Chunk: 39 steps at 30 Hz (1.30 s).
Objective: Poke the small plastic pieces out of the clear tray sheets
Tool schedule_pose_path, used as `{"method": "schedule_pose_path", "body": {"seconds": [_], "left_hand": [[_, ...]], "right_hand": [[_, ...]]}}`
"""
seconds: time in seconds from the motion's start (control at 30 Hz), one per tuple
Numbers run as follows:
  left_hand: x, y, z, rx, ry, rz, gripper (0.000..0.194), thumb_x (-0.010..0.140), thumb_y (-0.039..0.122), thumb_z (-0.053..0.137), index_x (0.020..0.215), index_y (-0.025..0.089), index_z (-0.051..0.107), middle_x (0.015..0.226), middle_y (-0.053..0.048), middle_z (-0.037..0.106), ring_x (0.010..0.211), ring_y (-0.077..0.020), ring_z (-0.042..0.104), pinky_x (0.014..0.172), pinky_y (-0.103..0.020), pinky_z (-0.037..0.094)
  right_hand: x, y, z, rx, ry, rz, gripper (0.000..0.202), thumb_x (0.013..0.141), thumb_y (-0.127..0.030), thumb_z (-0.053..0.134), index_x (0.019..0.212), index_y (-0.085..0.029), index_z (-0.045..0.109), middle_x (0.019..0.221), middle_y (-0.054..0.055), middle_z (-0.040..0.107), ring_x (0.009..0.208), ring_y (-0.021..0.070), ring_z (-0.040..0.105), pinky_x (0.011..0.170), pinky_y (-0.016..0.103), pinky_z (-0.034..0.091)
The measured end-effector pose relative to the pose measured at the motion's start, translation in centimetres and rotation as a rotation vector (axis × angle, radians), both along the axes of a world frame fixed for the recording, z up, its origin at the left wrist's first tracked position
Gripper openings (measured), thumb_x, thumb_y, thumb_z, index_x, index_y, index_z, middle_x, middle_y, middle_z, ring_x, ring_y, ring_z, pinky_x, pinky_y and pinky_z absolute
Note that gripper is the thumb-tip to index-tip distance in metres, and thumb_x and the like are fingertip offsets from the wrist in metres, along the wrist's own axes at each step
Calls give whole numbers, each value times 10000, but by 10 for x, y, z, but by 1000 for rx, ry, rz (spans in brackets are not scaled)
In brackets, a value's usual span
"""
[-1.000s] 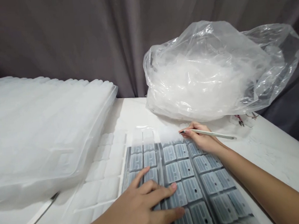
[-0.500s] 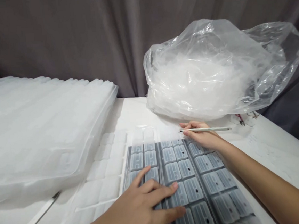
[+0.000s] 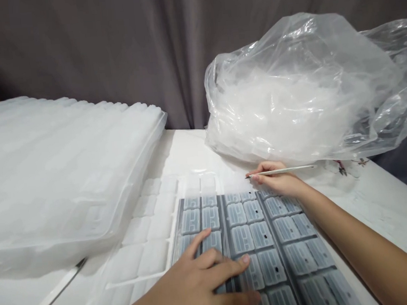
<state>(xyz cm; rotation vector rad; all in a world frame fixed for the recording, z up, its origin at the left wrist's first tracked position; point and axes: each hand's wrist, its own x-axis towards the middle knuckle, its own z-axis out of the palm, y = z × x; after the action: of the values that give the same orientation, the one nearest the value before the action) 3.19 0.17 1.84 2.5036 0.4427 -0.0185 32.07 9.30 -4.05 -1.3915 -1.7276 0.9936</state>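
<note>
So the compartment tray (image 3: pixel 254 243) sits on the table (image 3: pixel 382 203) right in front, with the left hand (image 3: pixel 197 286) flat on its near part. The right hand (image 3: pixel 279 184) rests at the tray's far right corner, pinching a thin stick (image 3: pixel 283 169) that points left. Behind that hand is a big plastic bag (image 3: pixel 308 91). Off to the left there's a stack of trays (image 3: pixel 56 175), and a curtain (image 3: pixel 108 47) hangs behind everything.

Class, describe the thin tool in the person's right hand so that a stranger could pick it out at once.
Find the big clear plastic bag at the back right of the white table. Just below it, the right hand holds a slim pale stick lying nearly level. It is the only thin, pointed thing among trays and bags.
</note>
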Motion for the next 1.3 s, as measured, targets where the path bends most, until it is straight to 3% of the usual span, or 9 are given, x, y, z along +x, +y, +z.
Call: {"method": "schedule_pose_path", "body": {"seconds": [0.17, 0.33, 0.53, 0.6, 0.7, 0.8, 0.93, 1.13, 1.3], "left_hand": [[1, -1, 1, -15, 51, -5, 693, 728, 141, 630, 1342, 402, 444, 1456, 19, 389, 1150, -287, 536, 1093, -653, 121], [3, -2, 1, 7, 21, 8, 668, 741, 209, 670, 1339, 405, 447, 1430, 13, 432, 1106, -283, 554, 1092, -641, 141], [3, -7, 0, 67, 61, -7, 656, 766, 288, 692, 1354, 395, 424, 1442, 4, 414, 1113, -289, 541, 1094, -630, 144], [3, -8, -1, 81, 71, -19, 602, 809, 335, 655, 1359, 390, 417, 1456, 4, 393, 1131, -289, 528, 1096, -631, 134], [2, -8, -1, 89, 63, -15, 553, 843, 380, 618, 1359, 388, 418, 1464, 3, 381, 1147, -289, 522, 1092, -640, 123], [1, -6, -1, 78, 47, -21, 550, 851, 405, 604, 1365, 390, 409, 1464, -1, 380, 1156, -290, 522, 1092, -637, 131], [1, -6, 0, 77, 77, -33, 553, 851, 390, 605, 1367, 387, 407, 1472, -5, 366, 1155, -288, 522, 1095, -629, 137], [2, -7, 0, 78, 80, -9, 725, 698, 240, 738, 1344, 385, 442, 1454, -2, 396, 1111, -298, 546, 1087, -639, 161], [3, -6, 1, 72, 70, -2, 715, 687, 232, 721, 1339, 366, 459, 1446, 4, 409, 1095, -290, 554, 1085, -650, 158]], "right_hand": [[-4, -5, 7, 26, -90, 13, 173, 810, -366, 606, 763, -205, 650, 944, 78, 730, 819, 228, 679, 677, 332, 523], [-12, -13, 5, 256, -274, 81, 154, 860, -338, 525, 827, -238, 638, 1032, 62, 713, 950, 250, 665, 830, 375, 505], [-11, -11, -13, 195, -160, -231, 177, 896, -356, 435, 938, -236, 559, 1098, 61, 678, 714, 173, 688, 689, 320, 536], [-11, -11, -11, 213, -205, -261, 150, 879, -342, 466, 899, -234, 568, 1088, 67, 682, 791, 196, 689, 739, 340, 527], [-14, -13, 2, 203, -290, -172, 119, 848, -326, 525, 860, -232, 597, 1096, 77, 687, 950, 250, 658, 843, 394, 493], [-21, -10, 14, 131, -157, -36, 135, 844, -351, 551, 817, -226, 598, 1132, 72, 678, 998, 248, 644, 862, 399, 490], [-31, 1, 11, 78, -25, 109, 194, 849, -363, 555, 721, -217, 550, 1034, 70, 710, 1000, 239, 649, 837, 388, 500], [-33, 7, 4, 34, -34, 116, 183, 847, -342, 568, 715, -216, 551, 1022, 70, 716, 996, 237, 655, 831, 382, 501], [-35, 0, 9, 49, -79, 131, 156, 849, -324, 560, 746, -208, 577, 1074, 76, 702, 1008, 234, 655, 834, 371, 507]]}}
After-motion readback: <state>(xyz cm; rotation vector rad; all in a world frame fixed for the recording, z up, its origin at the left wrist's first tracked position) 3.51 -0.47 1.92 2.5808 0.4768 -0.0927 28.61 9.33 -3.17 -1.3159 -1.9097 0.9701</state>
